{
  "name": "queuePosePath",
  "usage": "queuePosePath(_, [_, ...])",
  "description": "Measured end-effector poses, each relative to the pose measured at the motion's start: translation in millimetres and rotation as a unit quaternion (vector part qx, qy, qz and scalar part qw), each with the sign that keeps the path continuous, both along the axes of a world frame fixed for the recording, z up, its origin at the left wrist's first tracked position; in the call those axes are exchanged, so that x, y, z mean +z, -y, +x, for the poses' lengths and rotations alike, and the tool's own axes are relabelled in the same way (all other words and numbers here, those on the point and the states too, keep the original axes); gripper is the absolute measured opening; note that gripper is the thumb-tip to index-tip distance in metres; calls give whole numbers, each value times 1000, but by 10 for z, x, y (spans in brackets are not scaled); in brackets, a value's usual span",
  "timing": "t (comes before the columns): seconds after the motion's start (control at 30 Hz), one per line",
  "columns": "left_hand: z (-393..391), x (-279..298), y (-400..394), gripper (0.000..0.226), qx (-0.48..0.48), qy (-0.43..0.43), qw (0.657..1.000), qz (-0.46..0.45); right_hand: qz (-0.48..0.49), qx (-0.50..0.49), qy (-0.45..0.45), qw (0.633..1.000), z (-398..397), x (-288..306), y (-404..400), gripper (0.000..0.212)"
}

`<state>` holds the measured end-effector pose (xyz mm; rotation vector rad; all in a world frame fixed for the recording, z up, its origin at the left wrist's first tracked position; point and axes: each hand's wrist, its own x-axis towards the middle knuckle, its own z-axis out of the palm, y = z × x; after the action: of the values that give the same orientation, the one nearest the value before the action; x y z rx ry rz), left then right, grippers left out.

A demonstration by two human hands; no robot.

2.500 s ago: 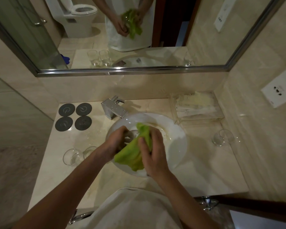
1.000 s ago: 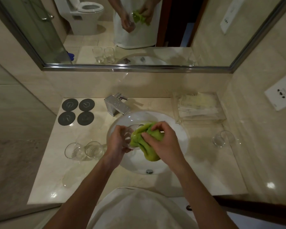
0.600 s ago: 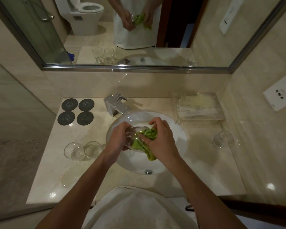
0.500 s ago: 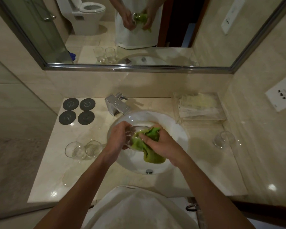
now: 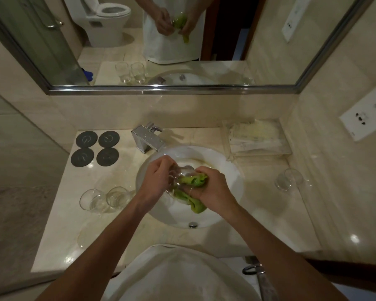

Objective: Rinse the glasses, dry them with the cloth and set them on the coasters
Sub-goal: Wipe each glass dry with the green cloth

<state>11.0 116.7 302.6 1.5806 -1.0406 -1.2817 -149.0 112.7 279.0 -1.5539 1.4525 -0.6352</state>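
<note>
Over the white sink (image 5: pixel 230 170), my left hand (image 5: pixel 157 178) grips a clear glass (image 5: pixel 179 178) lying on its side. My right hand (image 5: pixel 213 189) pushes a green cloth (image 5: pixel 193 193) into the glass's mouth, and the cloth's tail hangs below the hand. Two more clear glasses (image 5: pixel 91 200) (image 5: pixel 117 196) stand side by side on the counter left of the sink. Another glass (image 5: pixel 288 179) stands on the right of the counter. Several dark round coasters (image 5: pixel 96 148) lie bare at the back left.
A chrome tap (image 5: pixel 149 139) stands behind the sink. A clear tray (image 5: pixel 254 139) of wrapped items sits at the back right. A mirror (image 5: pixel 182 40) covers the wall above, and a wall socket (image 5: pixel 364 117) is on the right. The beige counter (image 5: pixel 63 235) is wet.
My right hand has worked the cloth from around the glass's outside into its mouth, twisting it inside. My left hand has kept the glass over the sink.
</note>
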Motion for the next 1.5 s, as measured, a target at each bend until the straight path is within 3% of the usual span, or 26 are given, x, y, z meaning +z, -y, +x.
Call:
queuePosePath(0.1, [37,5,39,32,-61,58,996,31,-170,43,-33,984,-40,-79,52,32])
queuePosePath(0.23, [31,-20,103,36,-91,71,976,186,-326,97,-65,938,-148,-98,158,45])
queuePosePath(0.37, [17,-96,93,45,-118,7,946,303,-541,181,-134,810,-265,-66,274,37])
queuePosePath(0.43, [-4,-130,73,50,-130,-13,935,331,-584,205,-134,774,-308,-65,338,32])
queuePosePath(0.5, [-33,-162,52,52,-113,-34,933,340,-548,214,-136,797,-326,-81,380,42])
queuePosePath(0.53, [-44,-169,40,52,-94,-39,936,338,-489,206,-138,836,-308,-73,376,48])
queuePosePath(0.6, [-48,-165,27,47,-55,-37,946,318,-283,133,-136,940,-241,-52,324,45])
queuePosePath(0.67, [-20,-193,49,40,-31,-21,959,280,-46,45,-74,995,-137,-21,234,29])
queuePosePath(0.7, [-3,-208,65,38,-26,-10,965,260,72,17,-7,997,-96,-17,188,26])
queuePosePath(0.77, [17,-237,91,32,-25,3,974,225,280,0,132,951,-44,14,97,28])
queuePosePath(0.83, [9,-247,92,30,-24,11,981,194,355,5,179,918,-43,46,46,30])
queuePosePath(0.97, [12,-247,62,32,-32,1,986,164,305,-11,187,934,-57,59,21,24])
queuePosePath(1.1, [71,-235,82,31,-5,-49,978,202,113,3,110,987,-140,57,4,36])
queuePosePath(1.2, [72,-194,73,30,37,-100,964,242,-26,55,93,994,-213,45,-74,45])
queuePosePath(1.33, [90,-170,77,30,55,-115,961,246,-129,224,-35,965,-331,3,-86,60])
queuePosePath(1.4, [102,-153,111,30,45,-95,969,223,-180,266,-134,937,-383,-44,-51,62])
queuePosePath(1.5, [119,-118,165,30,-12,-50,984,169,-254,299,-176,903,-363,-101,-50,58])
